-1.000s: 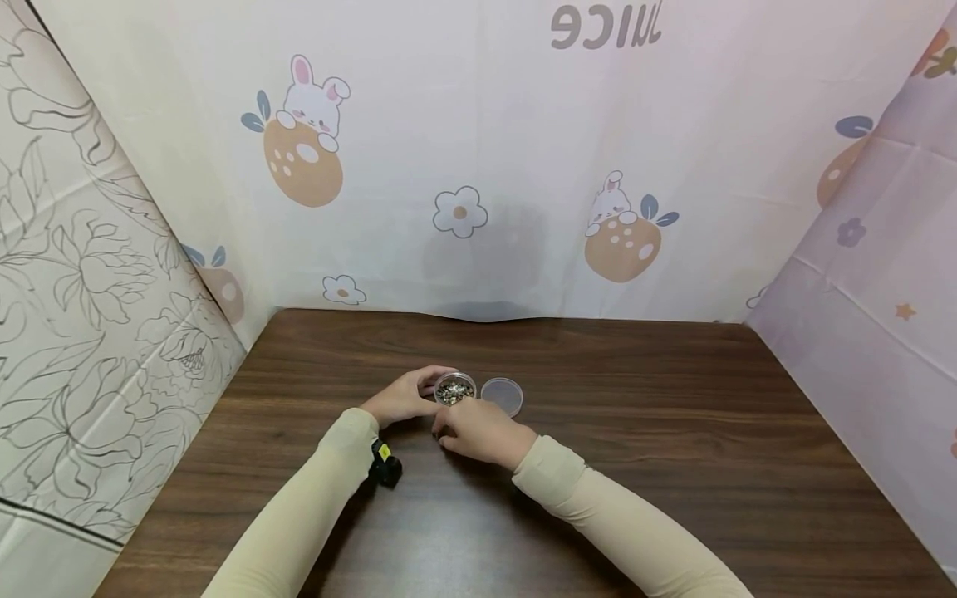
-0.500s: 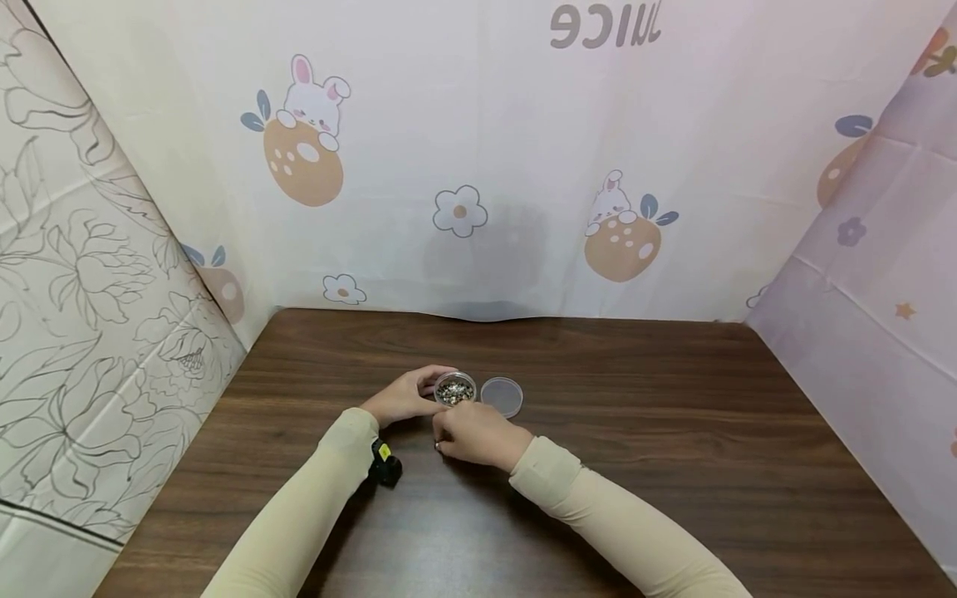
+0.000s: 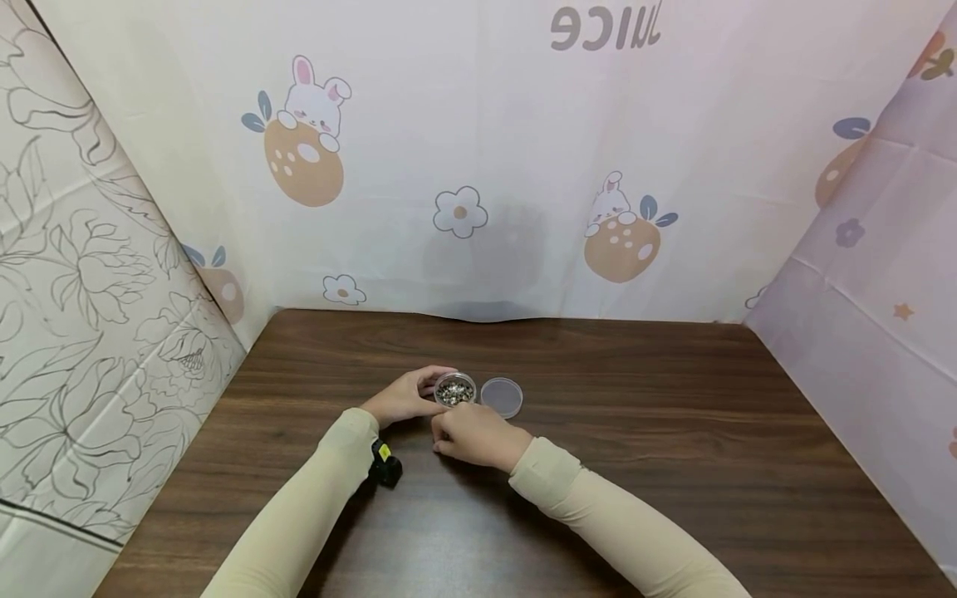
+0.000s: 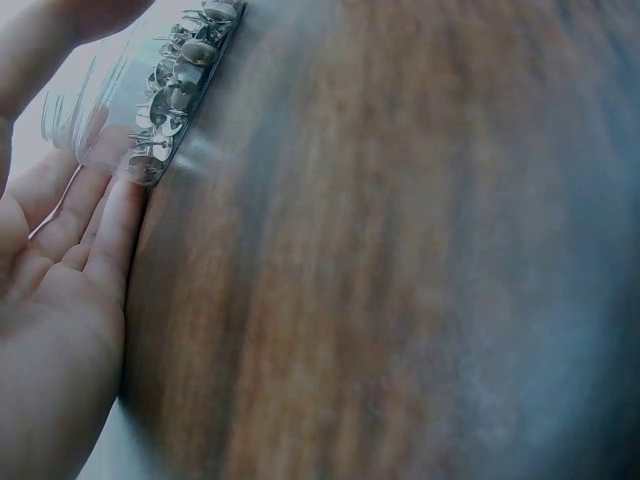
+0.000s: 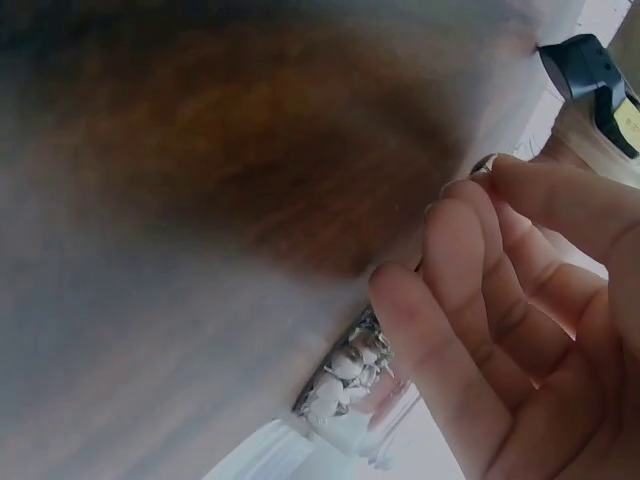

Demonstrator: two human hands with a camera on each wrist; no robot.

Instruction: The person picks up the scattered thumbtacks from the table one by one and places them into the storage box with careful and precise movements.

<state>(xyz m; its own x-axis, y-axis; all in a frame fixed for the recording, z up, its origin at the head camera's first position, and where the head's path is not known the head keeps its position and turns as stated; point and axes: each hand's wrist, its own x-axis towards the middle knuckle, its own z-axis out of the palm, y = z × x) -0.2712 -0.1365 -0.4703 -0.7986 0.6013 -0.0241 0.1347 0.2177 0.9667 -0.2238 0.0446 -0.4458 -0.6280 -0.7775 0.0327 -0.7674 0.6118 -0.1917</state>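
Observation:
A clear round plastic jar (image 3: pixel 456 374) with several silver thumbtacks (image 4: pixel 175 95) in its bottom stands on the table. My left hand (image 3: pixel 406 397) holds the jar from the left, its fingers and thumb curved around the wall. Just in front of the jar is my right hand (image 3: pixel 477 433), low over the tabletop. In the right wrist view, its thumb and fingertips pinch a small shiny thumbtack (image 5: pixel 483 164), mostly covered by the fingers. From the head view that thumbtack is hidden. The clear jar lid (image 3: pixel 503 397) lies flat to the right of the jar.
The brown wooden table (image 3: pixel 658 432) reaches back to a patterned curtain (image 3: pixel 523 149). A black wrist camera (image 3: pixel 385 467) with a yellow label is strapped to the left wrist, close to the right hand. Curtains stand at both sides.
The right hand has turned slightly and shifted a little; the shiny spot at its fingertips half a second ago is now out of sight in the head view. Left hand, jar and lid stay put.

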